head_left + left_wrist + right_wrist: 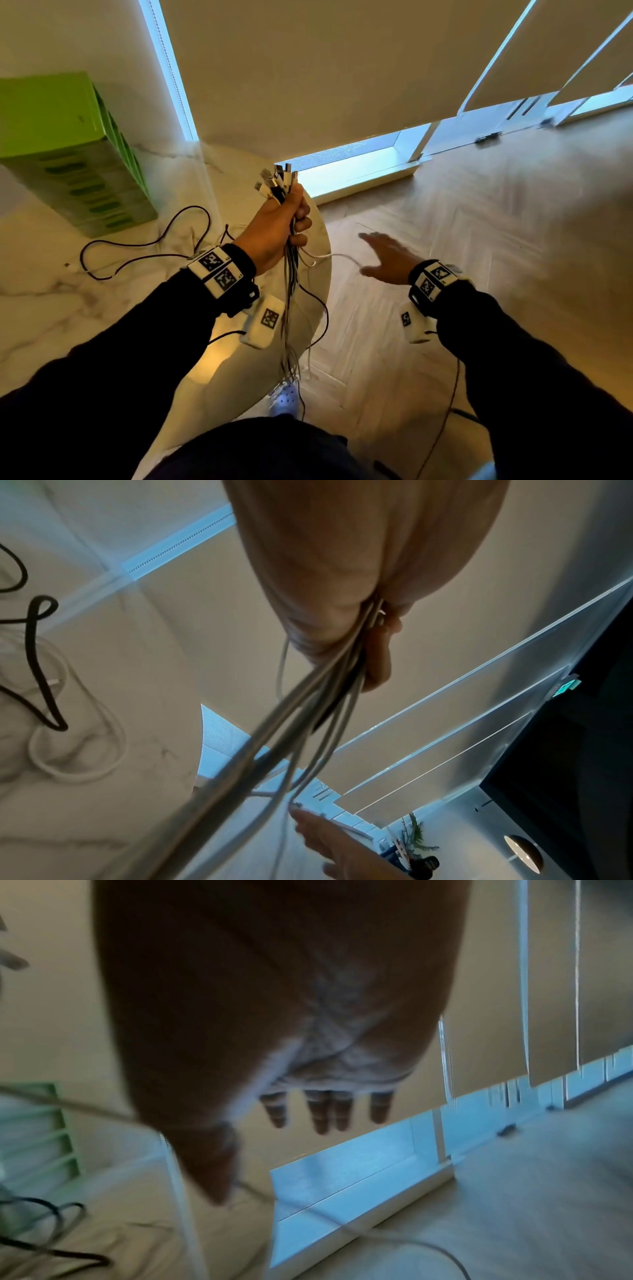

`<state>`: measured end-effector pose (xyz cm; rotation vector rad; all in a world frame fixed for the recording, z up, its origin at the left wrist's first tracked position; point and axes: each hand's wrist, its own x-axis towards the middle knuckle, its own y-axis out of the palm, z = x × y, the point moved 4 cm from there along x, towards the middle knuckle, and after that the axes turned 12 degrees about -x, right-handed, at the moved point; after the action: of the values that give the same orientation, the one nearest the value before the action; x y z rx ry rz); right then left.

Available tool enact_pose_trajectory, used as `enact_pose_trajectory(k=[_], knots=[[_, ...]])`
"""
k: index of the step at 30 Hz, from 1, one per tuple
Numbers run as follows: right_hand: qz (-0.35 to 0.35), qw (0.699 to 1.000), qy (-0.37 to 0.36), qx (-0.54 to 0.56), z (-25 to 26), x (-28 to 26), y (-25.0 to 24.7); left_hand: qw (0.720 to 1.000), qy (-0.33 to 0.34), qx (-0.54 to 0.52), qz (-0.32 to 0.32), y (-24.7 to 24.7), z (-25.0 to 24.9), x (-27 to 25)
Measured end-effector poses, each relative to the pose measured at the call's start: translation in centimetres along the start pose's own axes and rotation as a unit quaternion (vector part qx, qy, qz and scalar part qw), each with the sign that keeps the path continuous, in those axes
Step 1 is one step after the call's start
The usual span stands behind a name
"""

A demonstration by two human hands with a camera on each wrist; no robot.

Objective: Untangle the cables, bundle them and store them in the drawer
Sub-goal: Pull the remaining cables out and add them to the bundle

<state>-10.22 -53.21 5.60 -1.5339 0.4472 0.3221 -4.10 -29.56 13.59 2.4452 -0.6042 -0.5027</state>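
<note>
My left hand (287, 222) is raised over the table's edge and grips a bunch of black and white cables (290, 308). Their plugs (278, 179) stick up above the fist and the long ends hang down toward the floor. In the left wrist view the strands (308, 710) run out from under the curled fingers (378, 666). My right hand (382, 255) hovers to the right of the bunch with straight, spread fingers (329, 1112). One white cable (339, 256) loops from the bunch to beside its thumb. A black cable (137, 246) lies loose on the table.
A green drawer unit (72, 154) stands at the back left of the round marble table (51, 325), its drawers pushed in. Beyond the table's right edge are wooden floor (479, 222) and low windows with blinds. A white cable (85, 750) also lies on the tabletop.
</note>
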Motion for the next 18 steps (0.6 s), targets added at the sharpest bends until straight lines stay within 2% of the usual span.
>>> enact_pose_trajectory(k=[1, 3, 5, 6, 10, 13, 15, 18], knots=[[-0.016, 0.996, -0.058, 0.064, 1.8, -0.3, 0.0, 1.0, -0.008, 0.0, 0.002, 0.1, 0.4, 0.1], [-0.025, 0.964, -0.153, 0.215, 5.6, -1.3, -1.0, 1.0, -0.02, -0.001, 0.002, 0.3, 1.1, 0.2], [-0.001, 0.931, -0.188, 0.312, 8.2, -2.1, -2.0, 1.0, -0.025, -0.004, -0.007, 0.1, 1.7, 0.5], [-0.004, 0.928, -0.197, 0.315, 9.0, -2.3, -2.5, 1.0, -0.024, -0.003, -0.016, -0.1, 1.9, 0.7], [-0.064, 0.939, -0.204, 0.271, 8.8, -3.0, -3.4, 0.998, -0.007, 0.015, -0.055, -1.2, 2.2, 1.6], [-0.108, 0.925, -0.204, 0.301, 7.5, -2.9, -3.7, 0.989, 0.004, 0.123, -0.082, -1.7, 2.2, 1.8], [-0.143, 0.918, -0.179, 0.324, 6.2, -2.5, -3.7, 0.982, 0.009, 0.169, -0.088, -1.9, 2.4, 2.1], [-0.202, 0.919, -0.113, 0.319, 3.3, -1.6, -3.9, 0.989, 0.002, 0.131, -0.068, -2.2, 2.9, 2.6]])
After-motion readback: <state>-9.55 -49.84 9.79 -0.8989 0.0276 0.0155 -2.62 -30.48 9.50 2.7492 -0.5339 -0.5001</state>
